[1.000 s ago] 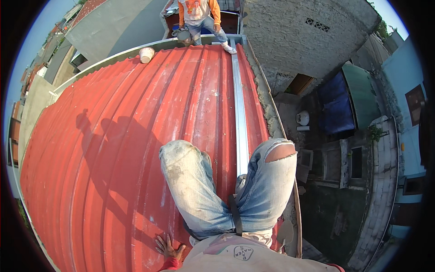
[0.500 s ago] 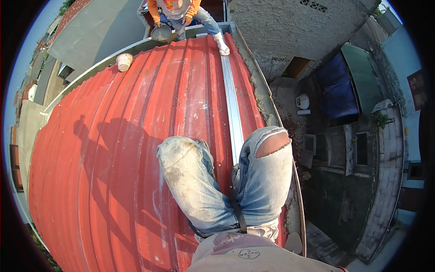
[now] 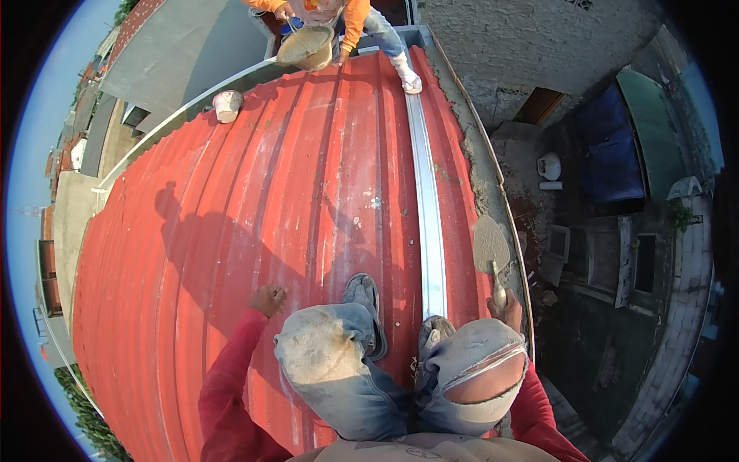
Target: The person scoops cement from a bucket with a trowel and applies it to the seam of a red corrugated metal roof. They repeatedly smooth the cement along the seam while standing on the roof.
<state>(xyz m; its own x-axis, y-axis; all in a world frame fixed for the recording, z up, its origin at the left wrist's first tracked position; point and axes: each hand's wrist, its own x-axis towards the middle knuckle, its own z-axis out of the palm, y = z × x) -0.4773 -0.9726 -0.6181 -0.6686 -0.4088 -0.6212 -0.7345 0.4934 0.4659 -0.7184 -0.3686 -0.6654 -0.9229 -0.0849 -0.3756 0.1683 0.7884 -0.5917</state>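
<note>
My right hand (image 3: 506,309) grips the wooden handle of a pointed trowel (image 3: 490,245) beside my right knee. The trowel's grey blade points away from me, over the mortar strip (image 3: 477,165) along the roof's right edge. My left hand (image 3: 269,300) is beside my left knee, above the red corrugated roof (image 3: 254,185), its fingers loosely bent and nothing visible in them. A long silvery metal strip (image 3: 429,208) runs from my right shoe to the co-worker's foot.
At the far edge a co-worker (image 3: 315,11) in orange sleeves holds a mortar-stained bucket (image 3: 306,48) tilted over the roof. A whitish pail (image 3: 227,106) stands at the far left. Beyond the right edge, the ground of a yard (image 3: 570,339) lies well below.
Both my hands have come into view, the right with the trowel. The co-worker's bucket has been lifted and brought over the roof edge. My view has shifted, and my feet now show.
</note>
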